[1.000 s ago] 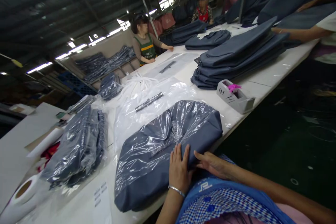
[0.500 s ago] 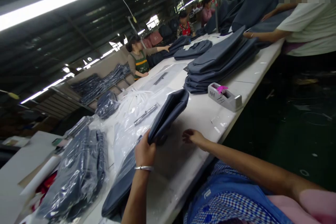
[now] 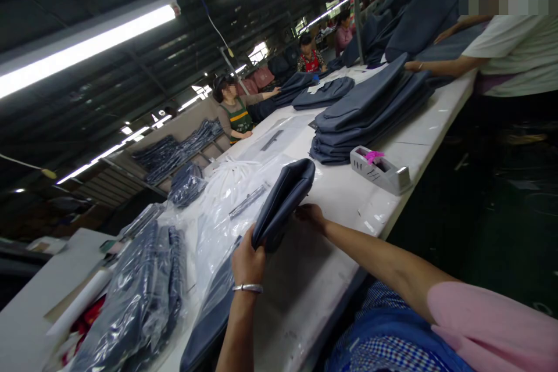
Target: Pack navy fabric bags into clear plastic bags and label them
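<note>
My left hand (image 3: pixel 248 261), with a silver bangle at the wrist, is closed around the near end of a folded dark blue leather-look bag (image 3: pixel 285 195). That bag is raised at a tilt above the white table. My right hand (image 3: pixel 311 216) reaches to its right side, fingers extended and partly in shadow; whether they touch it I cannot tell. Below my left hand lies another dark blue bag (image 3: pixel 209 314), partly covered by my forearm. Clear plastic sheets (image 3: pixel 218 226) spread over the table just beyond.
A grey tape dispenser (image 3: pixel 379 171) sits by the table's right edge, beside a stack of dark blue bags (image 3: pixel 349 128). Plastic-wrapped bags (image 3: pixel 135 296) lie at the left. Co-workers stand around the table, one at the right (image 3: pixel 510 58) and one in a green apron (image 3: pixel 239 119).
My right hand has moved left, closer to the raised bag. The left hand keeps its hold. The view has tilted up slightly, so the scene sits lower.
</note>
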A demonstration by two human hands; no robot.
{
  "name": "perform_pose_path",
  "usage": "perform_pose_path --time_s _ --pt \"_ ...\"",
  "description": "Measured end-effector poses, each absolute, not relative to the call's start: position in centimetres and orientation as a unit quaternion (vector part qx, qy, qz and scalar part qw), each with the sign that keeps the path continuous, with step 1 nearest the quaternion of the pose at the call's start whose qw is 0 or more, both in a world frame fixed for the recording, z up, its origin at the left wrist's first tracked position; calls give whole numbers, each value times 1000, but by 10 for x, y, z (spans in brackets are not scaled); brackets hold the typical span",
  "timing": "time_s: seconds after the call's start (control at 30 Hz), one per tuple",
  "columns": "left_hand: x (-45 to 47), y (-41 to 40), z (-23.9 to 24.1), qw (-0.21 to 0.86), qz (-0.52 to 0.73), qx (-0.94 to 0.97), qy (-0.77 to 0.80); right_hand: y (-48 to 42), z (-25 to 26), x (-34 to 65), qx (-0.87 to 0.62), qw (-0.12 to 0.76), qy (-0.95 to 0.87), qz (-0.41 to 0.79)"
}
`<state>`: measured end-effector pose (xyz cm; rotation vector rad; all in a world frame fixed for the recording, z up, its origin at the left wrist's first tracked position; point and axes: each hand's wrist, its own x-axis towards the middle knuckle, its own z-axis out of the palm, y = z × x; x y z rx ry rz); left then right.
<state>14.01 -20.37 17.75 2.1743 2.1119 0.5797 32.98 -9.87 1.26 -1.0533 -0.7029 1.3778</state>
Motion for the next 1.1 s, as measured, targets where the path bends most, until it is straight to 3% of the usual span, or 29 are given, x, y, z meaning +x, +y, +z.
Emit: perform_pose_path --time_s 0.33,0.47,0.63,0.87,1.1 --pt "150 -223 80 40 296 731 613 -239 -6 339 -445 528 -379 616" --pt "145 -236 48 14 318 757 571 -250 -17 382 -491 533 -369 582" --pt "141 -242 38 2 319 747 583 -195 -5 449 -569 639 -332 398" --pt "142 -245 31 27 320 741 589 -114 39 465 -562 629 -436 313" --pt "151 -241 22 41 375 711 594 -209 50 442 -521 584 -559 271"
